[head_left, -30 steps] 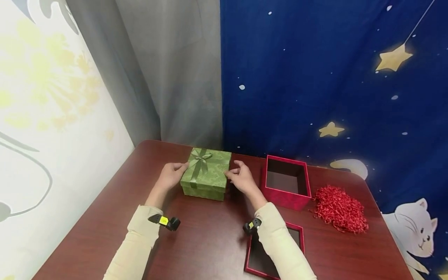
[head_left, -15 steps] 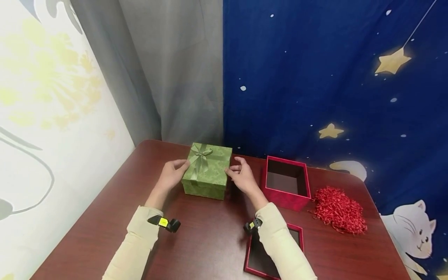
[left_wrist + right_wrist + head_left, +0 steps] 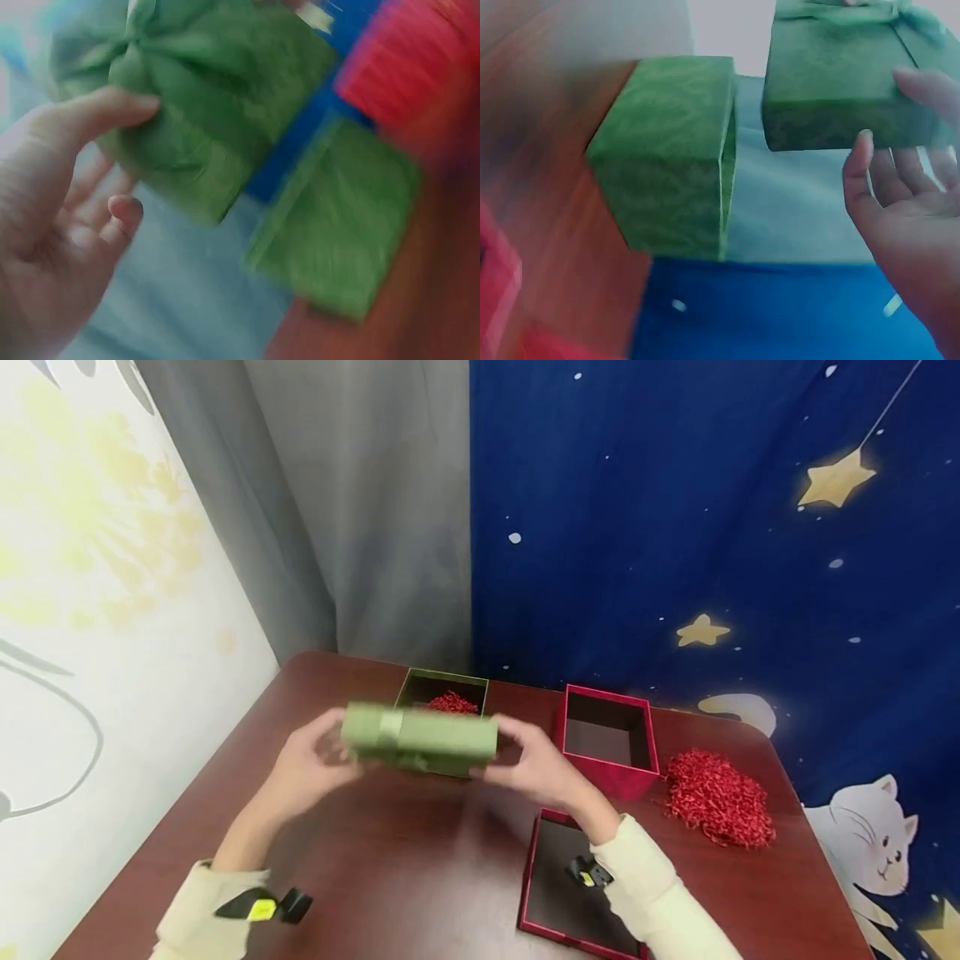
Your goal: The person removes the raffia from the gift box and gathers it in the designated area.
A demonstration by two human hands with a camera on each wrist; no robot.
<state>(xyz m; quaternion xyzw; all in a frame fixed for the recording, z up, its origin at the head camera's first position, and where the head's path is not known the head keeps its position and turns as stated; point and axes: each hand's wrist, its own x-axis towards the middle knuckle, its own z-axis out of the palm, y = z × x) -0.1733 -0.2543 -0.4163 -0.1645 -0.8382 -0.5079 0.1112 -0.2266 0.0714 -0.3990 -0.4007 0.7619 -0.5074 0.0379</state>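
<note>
Both left hand (image 3: 306,766) and right hand (image 3: 538,764) now grip the lid (image 3: 438,735) — lifted off the box (image 3: 435,683) beyond them, baring red shreds (image 3: 452,702).

There are two boxes (image 3: 667,120) (image 3: 611,774), two lids (image 3: 427,732) (image 3: 558,864) and two heaps of red shreds (image 3: 717,797) (image 3: 452,702).

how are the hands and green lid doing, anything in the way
Left hand and right hand gripping green lid. Lid held up, clear of green box. Box open, red shreds inside. Nothing seen blocking; lid hides part of box from head view.
</note>
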